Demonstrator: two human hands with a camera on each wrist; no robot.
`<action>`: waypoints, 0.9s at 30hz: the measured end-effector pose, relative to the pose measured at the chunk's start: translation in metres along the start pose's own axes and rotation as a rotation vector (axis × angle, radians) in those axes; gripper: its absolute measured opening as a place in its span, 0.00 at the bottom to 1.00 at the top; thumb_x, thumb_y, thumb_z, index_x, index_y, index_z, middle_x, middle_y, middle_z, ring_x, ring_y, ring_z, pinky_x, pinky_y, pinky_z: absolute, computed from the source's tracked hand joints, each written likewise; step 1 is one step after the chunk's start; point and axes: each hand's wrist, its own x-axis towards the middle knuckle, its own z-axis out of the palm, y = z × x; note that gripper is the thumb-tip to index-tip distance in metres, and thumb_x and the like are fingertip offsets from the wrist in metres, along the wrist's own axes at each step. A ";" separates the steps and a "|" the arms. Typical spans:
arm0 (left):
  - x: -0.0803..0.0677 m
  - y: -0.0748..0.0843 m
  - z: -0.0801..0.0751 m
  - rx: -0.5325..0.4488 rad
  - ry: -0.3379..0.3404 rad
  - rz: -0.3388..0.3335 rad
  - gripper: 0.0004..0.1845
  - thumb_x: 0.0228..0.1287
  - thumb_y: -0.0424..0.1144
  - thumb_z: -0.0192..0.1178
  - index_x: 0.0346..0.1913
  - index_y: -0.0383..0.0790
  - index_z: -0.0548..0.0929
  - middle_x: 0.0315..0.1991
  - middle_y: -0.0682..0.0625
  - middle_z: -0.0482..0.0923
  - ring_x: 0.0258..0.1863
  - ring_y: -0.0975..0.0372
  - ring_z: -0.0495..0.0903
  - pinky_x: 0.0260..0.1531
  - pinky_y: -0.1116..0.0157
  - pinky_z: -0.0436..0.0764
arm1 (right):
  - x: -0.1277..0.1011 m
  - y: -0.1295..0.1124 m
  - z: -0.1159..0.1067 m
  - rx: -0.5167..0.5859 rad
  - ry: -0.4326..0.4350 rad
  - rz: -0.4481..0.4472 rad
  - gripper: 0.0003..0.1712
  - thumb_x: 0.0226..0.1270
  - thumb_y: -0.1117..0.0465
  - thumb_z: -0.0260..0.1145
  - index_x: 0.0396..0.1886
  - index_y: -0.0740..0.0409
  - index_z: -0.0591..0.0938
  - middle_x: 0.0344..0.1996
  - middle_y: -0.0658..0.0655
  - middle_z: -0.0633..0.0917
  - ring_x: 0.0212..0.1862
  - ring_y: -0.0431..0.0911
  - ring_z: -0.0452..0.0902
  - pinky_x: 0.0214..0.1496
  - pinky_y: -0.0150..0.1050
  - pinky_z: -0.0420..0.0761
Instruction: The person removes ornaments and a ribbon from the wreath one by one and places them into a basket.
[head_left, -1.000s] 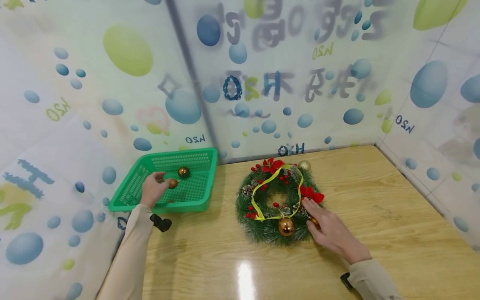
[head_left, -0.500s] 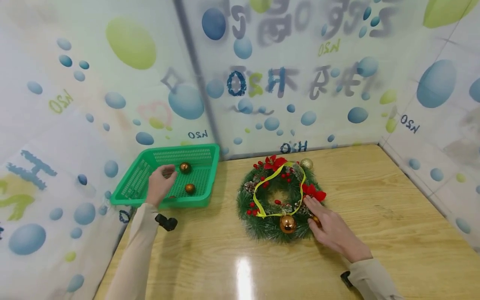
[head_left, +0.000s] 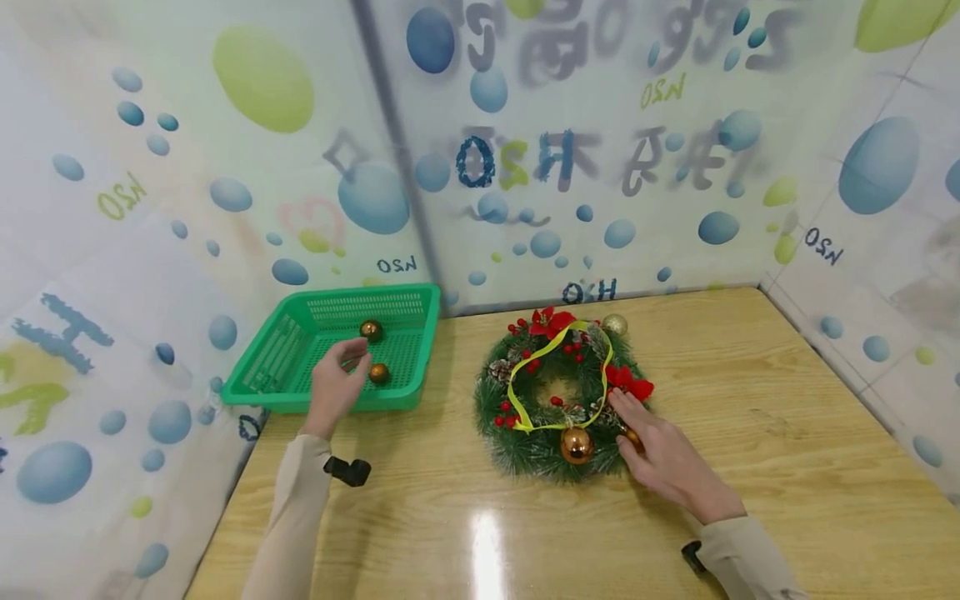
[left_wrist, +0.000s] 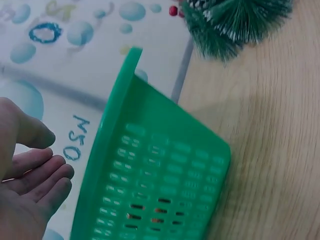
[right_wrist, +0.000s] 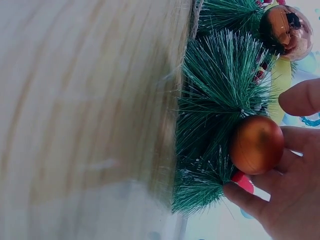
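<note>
In the head view my left hand (head_left: 339, 385) is over the near side of the green basket (head_left: 341, 403), its fingers loosely bent. The left wrist view shows nothing between the thumb and fingers (left_wrist: 42, 172). Two copper-coloured ball ornaments, a shiny one (head_left: 371, 330) and a duller one (head_left: 378, 373), lie in the basket just beyond that hand. My right hand (head_left: 671, 462) rests on the right front of the green wreath (head_left: 525, 458). In the right wrist view its fingers lie around the far side of a matte copper ball ornament (right_wrist: 256, 145) on the wreath.
The wreath bears red flowers (head_left: 551, 322), a pine cone (head_left: 500, 370), a shiny copper ball (head_left: 577, 446), a pale gold ball (head_left: 615, 324) and a loop of yellow ribbon (head_left: 517, 404). A wooden table (head_left: 420, 517) carries everything, with patterned walls (head_left: 495, 250) behind and beside it.
My left hand has moved right and nearer. The duller copper ball, at its fingertips a second ago, now lies apart, farther right in the basket. The right hand stays on the wreath.
</note>
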 end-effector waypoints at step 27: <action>-0.047 0.050 0.067 -0.068 -0.010 0.276 0.16 0.69 0.26 0.62 0.58 0.29 0.79 0.56 0.37 0.80 0.59 0.47 0.80 0.62 0.56 0.82 | -0.001 -0.002 -0.002 0.020 -0.031 0.014 0.36 0.69 0.67 0.61 0.75 0.71 0.65 0.72 0.71 0.69 0.71 0.65 0.68 0.68 0.63 0.74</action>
